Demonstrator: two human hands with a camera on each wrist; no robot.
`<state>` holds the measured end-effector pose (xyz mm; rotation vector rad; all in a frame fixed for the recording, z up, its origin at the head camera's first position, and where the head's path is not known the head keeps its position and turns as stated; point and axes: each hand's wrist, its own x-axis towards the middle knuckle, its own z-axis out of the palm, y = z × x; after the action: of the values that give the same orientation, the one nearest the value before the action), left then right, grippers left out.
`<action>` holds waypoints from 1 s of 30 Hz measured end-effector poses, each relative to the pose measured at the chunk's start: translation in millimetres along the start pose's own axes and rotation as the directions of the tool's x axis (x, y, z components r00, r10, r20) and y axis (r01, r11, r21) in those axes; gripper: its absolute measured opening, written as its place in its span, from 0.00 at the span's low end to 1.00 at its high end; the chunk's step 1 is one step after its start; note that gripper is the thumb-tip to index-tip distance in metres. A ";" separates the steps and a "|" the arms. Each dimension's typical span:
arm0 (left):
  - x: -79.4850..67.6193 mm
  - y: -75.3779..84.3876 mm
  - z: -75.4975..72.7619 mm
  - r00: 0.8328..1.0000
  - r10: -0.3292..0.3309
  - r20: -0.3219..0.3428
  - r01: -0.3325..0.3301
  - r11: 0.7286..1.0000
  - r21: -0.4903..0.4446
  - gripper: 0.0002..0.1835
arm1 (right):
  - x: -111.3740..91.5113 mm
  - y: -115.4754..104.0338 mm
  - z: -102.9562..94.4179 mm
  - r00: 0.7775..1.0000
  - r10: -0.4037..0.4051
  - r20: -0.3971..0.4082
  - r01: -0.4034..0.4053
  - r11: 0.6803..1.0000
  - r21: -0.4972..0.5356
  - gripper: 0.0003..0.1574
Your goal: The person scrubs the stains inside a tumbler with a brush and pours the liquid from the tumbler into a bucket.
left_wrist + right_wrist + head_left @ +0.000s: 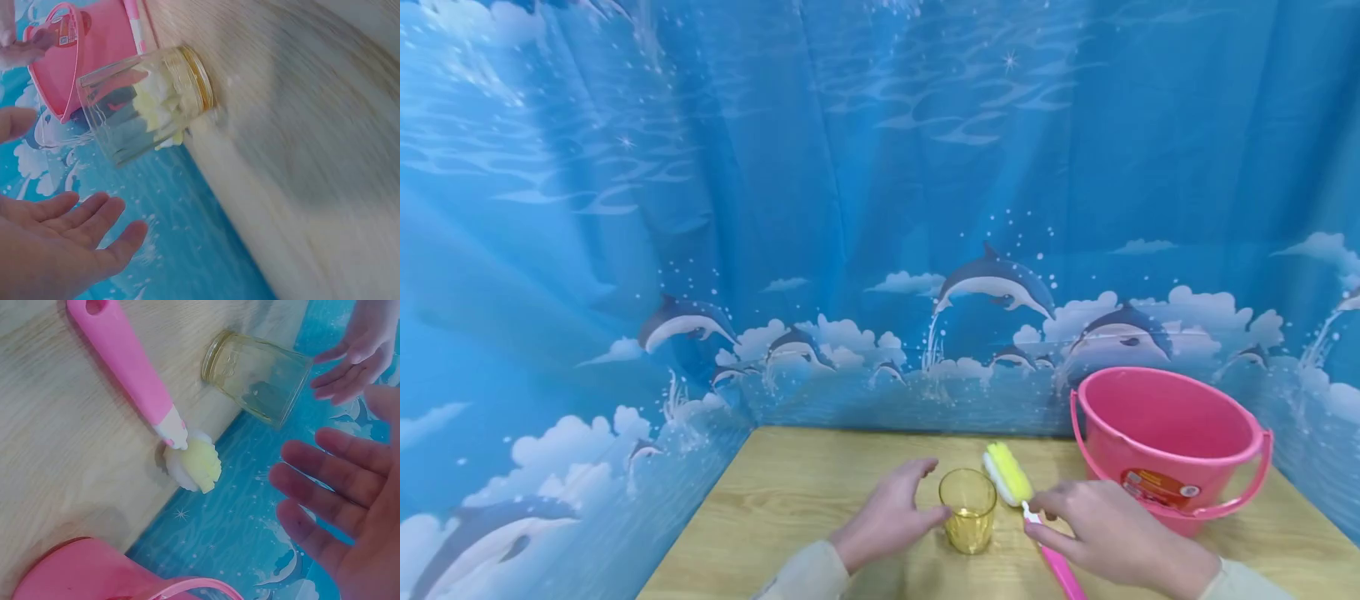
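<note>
A yellow-tinted drinking glass (967, 518) stands upright on the wooden table. Just left of it is my left hand (891, 512), its fingers spread and its thumb overlapping the glass edge in the head view. In the left wrist view that hand (75, 234) shows an open palm with nothing in it. A scrubbing brush with a pink handle (128, 359) and a yellow-and-white sponge head (1009, 473) lies right of the glass. My right hand (1101, 525) hovers over the brush handle. Its fingers (331, 481) are extended and apart from the brush in the right wrist view.
A pink bucket (1172, 417) with its handle hanging down stands at the back right of the table (790, 492). A blue curtain (880, 208) printed with dolphins and clouds hangs behind the table and along its left side.
</note>
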<state>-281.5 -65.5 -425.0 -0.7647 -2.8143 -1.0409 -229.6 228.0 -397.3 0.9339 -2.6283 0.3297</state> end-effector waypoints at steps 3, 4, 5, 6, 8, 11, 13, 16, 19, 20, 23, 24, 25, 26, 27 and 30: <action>5.7 -2.0 9.1 0.999 -0.037 0.018 0.039 0.995 -0.090 0.45 | -1.0 1.5 2.0 0.999 0.005 0.049 -0.007 0.999 0.044 0.19; 7.1 -2.5 12.5 0.998 -0.050 0.025 0.053 0.991 -0.121 0.46 | -1.6 1.9 2.7 0.998 0.008 0.066 -0.012 0.998 0.062 0.19; 8.4 -2.8 16.0 0.998 -0.060 0.030 0.064 0.987 -0.150 0.48 | -2.4 2.4 3.6 0.997 0.004 0.076 -0.010 0.998 0.070 0.19; 9.3 -2.7 19.2 0.997 -0.065 0.032 0.070 0.981 -0.179 0.49 | -3.3 3.0 4.6 0.996 0.009 0.091 -0.016 0.997 0.080 0.19; 10.7 -1.9 26.0 0.997 -0.077 0.026 0.081 0.973 -0.218 0.52 | -4.6 3.9 6.4 0.992 0.012 0.123 -0.024 0.994 0.104 0.19; 13.1 0.3 35.2 0.998 -0.069 0.000 0.067 0.971 -0.231 0.56 | -6.6 4.7 8.3 0.980 0.045 0.192 -0.072 0.988 0.134 0.20; 14.8 1.5 40.9 0.997 -0.073 -0.017 0.067 0.973 -0.222 0.57 | -8.0 5.0 9.3 0.970 0.065 0.234 -0.103 0.983 0.155 0.20; 17.2 4.1 47.2 0.997 -0.075 -0.032 0.066 0.974 -0.218 0.60 | -10.2 5.7 11.7 0.962 0.075 0.264 -0.121 0.980 0.161 0.19; 19.2 6.5 51.4 0.995 -0.090 -0.040 0.080 0.974 -0.210 0.60 | -12.1 6.1 14.7 0.961 0.068 0.270 -0.114 0.981 0.158 0.18; 19.7 7.3 52.1 0.994 -0.101 -0.040 0.090 0.974 -0.207 0.60 | -12.5 6.4 15.8 0.960 0.067 0.272 -0.113 0.981 0.157 0.18; 21.5 8.8 53.7 0.990 -0.136 -0.042 0.124 0.971 -0.204 0.59 | -13.8 7.0 18.1 0.960 0.060 0.273 -0.107 0.981 0.162 0.15; 22.1 9.2 54.1 0.988 -0.148 -0.043 0.136 0.969 -0.205 0.59 | -14.1 7.4 18.8 0.960 0.058 0.275 -0.108 0.980 0.168 0.14; 22.8 9.2 54.7 0.987 -0.156 -0.044 0.143 0.968 -0.207 0.59 | -14.5 7.9 19.4 0.959 0.056 0.276 -0.107 0.979 0.172 0.14; 23.4 9.1 55.4 0.985 -0.167 -0.043 0.154 0.966 -0.208 0.59 | -14.8 8.5 20.4 0.961 0.048 0.273 -0.100 0.979 0.179 0.14; 24.0 8.8 56.2 0.984 -0.170 -0.045 0.157 0.965 -0.208 0.59 | -15.1 9.0 20.9 0.960 0.047 0.276 -0.101 0.978 0.185 0.13; 25.4 7.1 59.0 0.984 -0.173 -0.047 0.161 0.968 -0.193 0.57 | -16.0 10.3 22.2 0.960 0.043 0.276 -0.101 0.975 0.198 0.13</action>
<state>-293.1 -13.1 -461.2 -0.5021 -2.7934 -1.3483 -229.6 237.7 -424.9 1.0135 -2.9271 0.5441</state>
